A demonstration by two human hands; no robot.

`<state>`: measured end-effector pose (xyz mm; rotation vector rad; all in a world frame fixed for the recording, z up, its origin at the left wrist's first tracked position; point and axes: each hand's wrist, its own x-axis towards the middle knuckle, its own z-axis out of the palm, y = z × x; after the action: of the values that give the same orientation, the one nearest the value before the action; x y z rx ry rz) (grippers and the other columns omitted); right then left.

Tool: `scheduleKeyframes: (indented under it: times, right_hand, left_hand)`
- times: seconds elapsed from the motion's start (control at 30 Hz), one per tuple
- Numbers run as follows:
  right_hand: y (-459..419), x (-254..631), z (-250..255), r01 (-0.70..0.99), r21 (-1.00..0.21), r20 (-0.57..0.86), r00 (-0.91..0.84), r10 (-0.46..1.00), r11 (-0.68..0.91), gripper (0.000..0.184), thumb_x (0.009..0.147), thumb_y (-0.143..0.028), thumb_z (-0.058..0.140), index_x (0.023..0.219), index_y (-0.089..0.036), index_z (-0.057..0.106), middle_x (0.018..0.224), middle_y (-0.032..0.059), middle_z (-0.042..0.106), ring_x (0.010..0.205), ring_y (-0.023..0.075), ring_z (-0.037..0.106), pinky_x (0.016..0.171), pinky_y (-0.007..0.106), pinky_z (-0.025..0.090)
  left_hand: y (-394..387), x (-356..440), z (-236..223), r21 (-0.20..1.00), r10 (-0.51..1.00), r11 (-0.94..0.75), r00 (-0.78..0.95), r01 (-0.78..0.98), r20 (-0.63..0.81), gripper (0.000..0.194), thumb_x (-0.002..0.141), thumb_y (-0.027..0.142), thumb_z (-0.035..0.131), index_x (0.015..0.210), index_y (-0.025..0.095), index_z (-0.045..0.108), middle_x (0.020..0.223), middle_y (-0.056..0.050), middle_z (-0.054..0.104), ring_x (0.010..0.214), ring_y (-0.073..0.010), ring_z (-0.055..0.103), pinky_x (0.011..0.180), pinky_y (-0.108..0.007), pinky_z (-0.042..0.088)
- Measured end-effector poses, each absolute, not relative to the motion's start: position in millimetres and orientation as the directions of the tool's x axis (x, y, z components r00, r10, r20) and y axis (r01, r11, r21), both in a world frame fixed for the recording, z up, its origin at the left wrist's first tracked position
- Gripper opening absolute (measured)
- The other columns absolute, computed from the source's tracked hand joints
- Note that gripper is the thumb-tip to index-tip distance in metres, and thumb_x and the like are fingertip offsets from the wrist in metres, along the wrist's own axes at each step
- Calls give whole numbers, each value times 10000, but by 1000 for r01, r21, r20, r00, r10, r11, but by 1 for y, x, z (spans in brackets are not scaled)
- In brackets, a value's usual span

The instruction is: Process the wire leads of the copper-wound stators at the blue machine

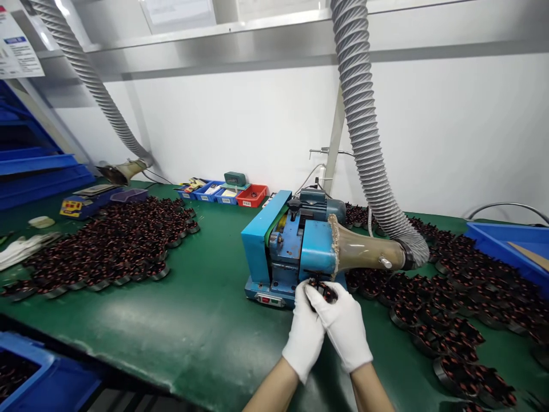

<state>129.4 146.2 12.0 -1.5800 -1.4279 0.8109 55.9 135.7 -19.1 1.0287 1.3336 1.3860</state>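
Both my hands wear white gloves and meet in front of a small blue machine (274,246) on the green table (201,326). My left hand (303,331) and my right hand (343,326) are closed together on one dark round coil part (321,290) with copper windings. They hold it right at the machine's front opening. A beige funnel (364,252) on a grey ribbed hose (364,137) points at the machine's right side.
Several coil parts lie spread at the left (115,240) and at the right (450,303). Small blue and red bins (231,194) stand at the back. A second hose (98,91) hangs at the left. Blue trays sit at the right edge (510,240) and bottom left (34,372).
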Motion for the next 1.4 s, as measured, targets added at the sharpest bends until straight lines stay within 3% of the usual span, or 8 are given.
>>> scheduleKeyframes:
  times: [0.57,0.77,0.87,0.97,1.03,1.17,1.3,1.4]
  right_hand:
    - [149,129,16,480,-877,104,129,986,29,378,716,-552,598,815,-194,668,765,94,738,738,277,690,665,348,526]
    - [106,147,0,334,-938,86,-31,996,92,418,641,-495,644,941,-205,668,961,99,714,891,283,656,778,336,506]
    - [100,156,-7,263,-963,33,-127,991,65,331,762,-533,541,731,-221,648,745,42,677,719,217,621,667,286,488]
    - [103,159,-5,49,-989,-147,-190,971,-141,459,714,-584,615,514,-201,460,464,-54,430,438,106,409,432,218,365]
    - [105,160,1,-210,-948,-197,-203,959,-239,502,689,-576,660,490,-195,398,434,-87,336,389,63,289,374,192,273]
    - [104,163,14,-618,-755,-178,-133,975,-222,321,737,-465,682,609,-187,585,524,-49,517,451,81,445,446,193,398]
    - [100,152,18,-454,-865,-150,-175,973,-215,326,626,-417,782,860,-196,735,859,70,711,788,207,641,728,301,512]
    - [102,141,17,-278,-954,-110,-27,994,-113,218,605,-375,793,725,-196,758,766,65,725,754,231,652,716,314,521]
  left_hand:
    - [140,58,-25,996,980,-38,-196,-76,22,341,779,250,518,1098,182,417,1059,-126,628,962,-218,618,882,-384,470]
    - [95,24,-20,986,988,-151,16,64,151,614,572,142,671,1149,221,478,1209,-85,508,1157,-242,496,1006,-354,386]
    - [84,14,-9,973,992,-78,112,215,55,661,522,167,729,1135,226,488,1174,-77,513,1110,-251,515,975,-349,400]
    - [77,14,2,927,974,183,65,328,-216,674,503,169,719,1127,253,480,998,-39,608,911,-235,596,822,-338,471]
    - [72,16,7,925,968,231,28,303,-251,635,474,136,699,1066,254,499,905,-11,611,793,-203,596,725,-301,480]
    - [67,16,12,988,988,151,37,44,-153,703,458,96,671,1125,218,483,888,-5,599,715,-152,573,710,-270,477]
    - [68,21,12,988,989,143,-34,-58,-145,646,477,56,637,1089,246,553,1030,-22,630,909,-196,611,822,-281,463]
    - [69,29,9,997,998,12,-54,-82,-16,566,465,61,674,991,255,595,1018,-4,609,954,-205,593,836,-275,467]
